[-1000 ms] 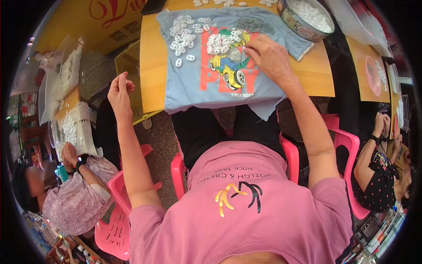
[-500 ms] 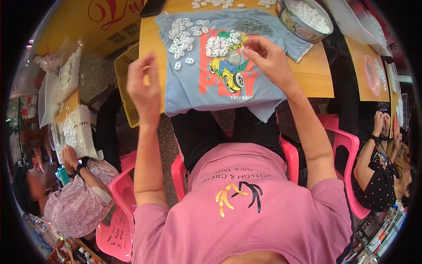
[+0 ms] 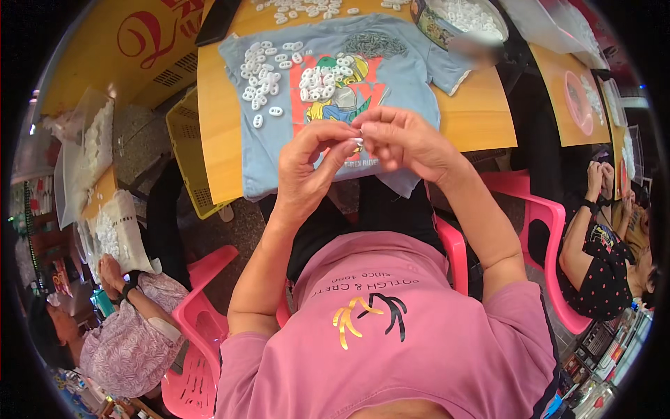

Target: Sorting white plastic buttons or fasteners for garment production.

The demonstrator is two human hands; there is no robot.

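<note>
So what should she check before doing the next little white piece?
1. Both hands on the piece: left hand and right hand meet at a small white piece. Ok.
2. Grip firm: fingertips hide most of it. Cannot tell.
3. Spare white pieces within reach on the blue T-shirt. Ok.
4. T-shirt lying flat on the yellow table. Ok.
5. Bowl of pieces on the table. Ok.
</note>
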